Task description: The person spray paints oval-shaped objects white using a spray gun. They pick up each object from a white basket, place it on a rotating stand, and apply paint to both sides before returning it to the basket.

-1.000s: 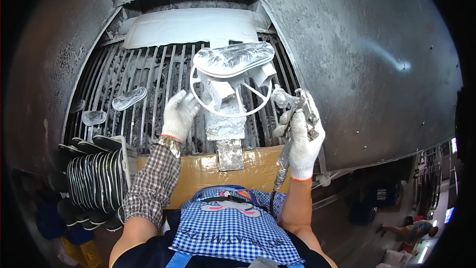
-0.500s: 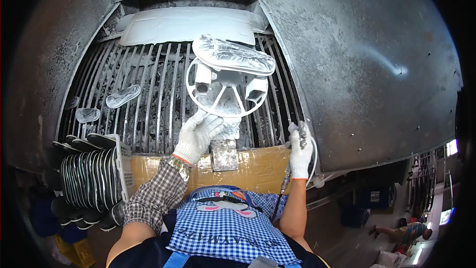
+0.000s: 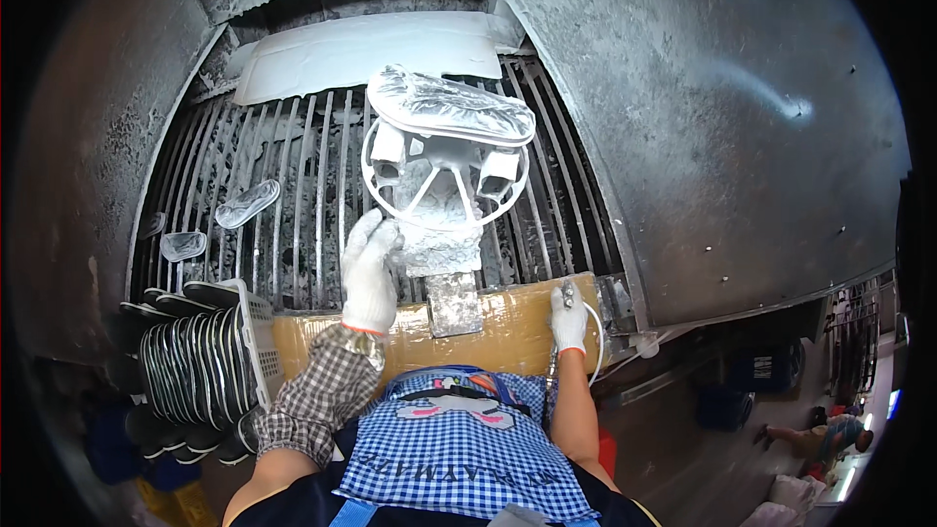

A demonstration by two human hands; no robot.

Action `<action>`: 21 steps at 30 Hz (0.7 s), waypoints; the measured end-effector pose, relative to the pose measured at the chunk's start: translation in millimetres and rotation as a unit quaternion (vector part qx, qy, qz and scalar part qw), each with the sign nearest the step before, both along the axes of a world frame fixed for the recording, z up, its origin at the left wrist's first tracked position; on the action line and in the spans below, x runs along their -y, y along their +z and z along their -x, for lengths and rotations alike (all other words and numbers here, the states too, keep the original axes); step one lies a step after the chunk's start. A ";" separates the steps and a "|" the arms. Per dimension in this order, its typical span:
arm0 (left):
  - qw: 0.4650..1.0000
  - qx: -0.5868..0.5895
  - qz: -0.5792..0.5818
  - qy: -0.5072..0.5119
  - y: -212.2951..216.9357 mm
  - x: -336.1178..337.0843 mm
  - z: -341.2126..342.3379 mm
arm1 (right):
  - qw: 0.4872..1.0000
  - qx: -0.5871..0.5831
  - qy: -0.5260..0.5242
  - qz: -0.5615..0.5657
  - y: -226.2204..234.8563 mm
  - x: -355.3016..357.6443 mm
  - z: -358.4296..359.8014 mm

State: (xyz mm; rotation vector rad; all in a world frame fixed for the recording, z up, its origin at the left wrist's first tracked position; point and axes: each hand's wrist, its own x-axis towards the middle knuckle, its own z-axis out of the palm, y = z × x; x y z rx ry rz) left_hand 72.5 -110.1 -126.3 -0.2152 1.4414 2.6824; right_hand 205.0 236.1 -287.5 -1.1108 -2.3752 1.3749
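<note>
The left hand [image 3: 370,273], in a white knitted glove, reaches up to the lower-left rim of the white spoked wheel [image 3: 452,150]. Its fingers [image 3: 363,232] are loosely bent with a little room between them and the thumb, and they grip nothing; whether the tips touch the rim or stop just beside it, I cannot tell. The plastic-wrapped sole-shaped piece [image 3: 451,111] rests across the supports on top of the wheel, beyond these fingers and to their right, well clear of them.

The right hand [image 3: 568,320], gloved as well, is closed around a metal tool [image 3: 568,295], mostly hidden by the fist. These fingers sit lower and to the right of the wheel, well apart from it and from the wrapped piece, above the brown board [image 3: 322,342]. A thin white hose [image 3: 598,328] curves just right of them.

Left of the left fingers, two smaller wrapped pieces [image 3: 248,204] lie on the slatted grate [image 3: 312,185]. Below and left of those fingers stands a white basket [image 3: 258,332] beside a row of dark soles [image 3: 195,356].
</note>
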 end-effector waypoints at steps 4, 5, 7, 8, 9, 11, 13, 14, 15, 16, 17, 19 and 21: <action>0.998 -0.067 -0.001 -0.008 51.6 -17.4 -10.6 | 0.999 0.018 0.004 -0.042 3.4 1.2 -1.8; 0.996 -0.079 -0.021 -0.027 59.0 -23.2 -8.0 | 0.998 0.019 0.007 -0.058 2.7 1.4 -2.5; 0.989 -0.078 -0.104 -0.070 65.6 -37.4 5.2 | 0.996 0.025 0.013 -0.082 6.7 3.2 -2.7; 0.983 -0.075 -0.147 -0.084 65.2 -45.8 14.7 | 0.995 0.028 0.017 -0.095 8.5 3.8 -2.7; 0.975 -0.073 -0.188 -0.097 65.7 -53.8 24.8 | 0.995 0.025 0.016 -0.090 10.5 5.1 -1.8; 0.969 -0.041 -0.231 -0.075 57.1 -67.9 47.4 | 0.996 0.021 0.018 -0.083 10.8 7.0 -2.2; 0.966 0.018 -0.255 -0.042 61.3 -85.0 67.7 | 0.993 0.032 0.027 -0.110 6.3 3.8 -1.5; 0.966 0.067 -0.250 -0.019 68.6 -92.6 74.0 | 0.991 0.037 0.033 -0.123 3.4 1.8 -1.2; 0.990 0.013 -0.142 -0.017 72.6 -96.5 78.8 | 0.993 0.032 0.030 -0.111 3.6 3.2 0.2; 0.999 -0.036 -0.033 -0.015 76.5 -98.8 81.8 | 0.994 0.029 0.027 -0.100 1.9 4.2 -0.3; 0.995 -0.085 0.040 -0.023 80.6 -100.7 82.1 | 0.995 0.026 0.026 -0.089 0.4 5.2 -0.5; 0.969 -0.182 0.165 -0.009 86.8 -103.1 83.0 | 0.997 0.004 0.034 -0.065 0.8 5.1 -2.7; 0.932 -0.275 0.227 0.063 66.7 -112.4 98.3 | 0.996 -0.002 0.048 -0.079 -6.5 -2.3 -5.8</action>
